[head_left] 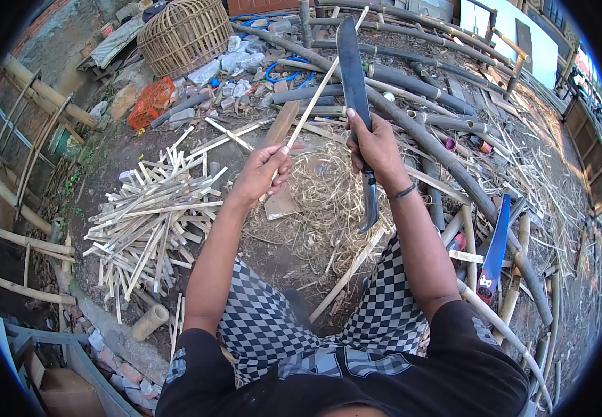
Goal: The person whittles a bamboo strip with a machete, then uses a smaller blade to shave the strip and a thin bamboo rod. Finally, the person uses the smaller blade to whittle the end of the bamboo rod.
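A long thin bamboo strip (pixel 322 87) is pinched in my left hand (pixel 265 172), slanting away up and to the right. My right hand (pixel 376 148) is wrapped around a machete (pixel 352 66). Its dark broad blade points away from me, and its handle reaches back below the fist to a hooked end. The strip's far end passes just left of the blade tip. Under my hands lies a heap of curled bamboo shavings (pixel 322 187). Close to my left hand, a flat wooden board (pixel 282 124) stands out of the shavings.
A pile of split bamboo sticks (pixel 155 222) lies at the left. Bamboo poles (pixel 454 163) cross the right side, where a blue-bladed saw (pixel 497 240) rests. Farther back are an orange crate (pixel 151 102), a woven bamboo cage (pixel 184 36) and rubble (pixel 235 62).
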`<state>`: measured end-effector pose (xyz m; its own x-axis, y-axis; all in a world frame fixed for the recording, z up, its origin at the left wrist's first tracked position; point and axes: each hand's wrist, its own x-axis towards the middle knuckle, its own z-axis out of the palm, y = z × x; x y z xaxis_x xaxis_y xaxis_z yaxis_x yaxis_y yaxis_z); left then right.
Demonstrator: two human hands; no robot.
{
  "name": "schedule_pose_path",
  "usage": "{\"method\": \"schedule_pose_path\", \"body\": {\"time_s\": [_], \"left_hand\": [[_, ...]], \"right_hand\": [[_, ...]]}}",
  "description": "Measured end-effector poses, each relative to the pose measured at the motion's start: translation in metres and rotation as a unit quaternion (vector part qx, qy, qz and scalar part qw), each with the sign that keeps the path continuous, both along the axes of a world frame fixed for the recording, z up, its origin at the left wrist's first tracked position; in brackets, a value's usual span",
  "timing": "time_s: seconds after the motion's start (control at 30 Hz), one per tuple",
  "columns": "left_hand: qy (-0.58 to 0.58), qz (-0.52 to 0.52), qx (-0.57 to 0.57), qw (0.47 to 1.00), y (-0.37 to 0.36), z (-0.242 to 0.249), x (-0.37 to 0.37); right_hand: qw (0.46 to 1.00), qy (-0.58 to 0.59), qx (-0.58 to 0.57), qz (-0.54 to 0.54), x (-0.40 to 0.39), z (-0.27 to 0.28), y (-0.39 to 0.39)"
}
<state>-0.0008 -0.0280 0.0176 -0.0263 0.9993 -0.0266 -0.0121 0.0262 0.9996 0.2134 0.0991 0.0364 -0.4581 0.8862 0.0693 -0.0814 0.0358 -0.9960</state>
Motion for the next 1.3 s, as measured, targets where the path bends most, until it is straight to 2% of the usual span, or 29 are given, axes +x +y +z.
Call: {"method": "schedule_pose_path", "body": {"time_s": [0.27, 0.43, 0.57, 0.7, 0.77, 0.83, 0.9, 0.93, 1.0, 1.1, 1.2, 1.3], "left_hand": [[0.018, -0.009, -0.003, 1.000, -0.002, 0.001, -0.005], [0.030, -0.036, 0.011, 0.999, -0.007, 0.007, -0.001], [0.087, 0.016, 0.037, 0.995, -0.009, 0.004, 0.003], [0.179, 0.032, 0.079, 0.980, -0.009, 0.003, 0.003], [0.210, 0.059, 0.103, 0.971, -0.007, 0.002, 0.008], [0.240, 0.084, 0.125, 0.959, -0.005, 0.002, 0.012], [0.181, 0.139, 0.064, 0.971, -0.003, 0.003, 0.015], [0.181, 0.139, 0.064, 0.971, 0.000, 0.000, 0.012], [0.294, 0.157, 0.180, 0.925, 0.006, -0.006, -0.001], [0.352, 0.159, 0.209, 0.898, -0.001, -0.001, 0.012], [0.335, 0.185, 0.179, 0.906, -0.003, 0.008, 0.023], [0.390, 0.188, 0.171, 0.885, -0.004, 0.003, 0.009]], "right_hand": [[1.000, -0.013, 0.011, 0.006, 0.000, -0.001, -0.001], [0.996, -0.052, 0.070, -0.014, 0.003, -0.006, 0.009], [0.995, -0.082, 0.059, -0.024, 0.006, -0.006, 0.016], [0.989, -0.076, 0.098, -0.083, 0.004, -0.018, 0.032], [0.955, -0.131, 0.188, -0.188, 0.000, -0.019, 0.031], [0.958, -0.174, 0.188, -0.131, -0.011, -0.017, 0.013], [0.940, -0.198, 0.255, -0.109, -0.025, -0.026, -0.003], [0.949, -0.191, 0.232, -0.094, -0.028, -0.025, -0.004], [0.953, -0.188, 0.213, -0.104, -0.024, -0.013, 0.004], [0.956, -0.201, 0.167, -0.137, -0.019, 0.002, 0.023], [0.945, -0.186, 0.240, -0.123, -0.028, -0.013, 0.010], [0.950, -0.226, 0.208, -0.062, -0.028, -0.018, 0.013]]}}
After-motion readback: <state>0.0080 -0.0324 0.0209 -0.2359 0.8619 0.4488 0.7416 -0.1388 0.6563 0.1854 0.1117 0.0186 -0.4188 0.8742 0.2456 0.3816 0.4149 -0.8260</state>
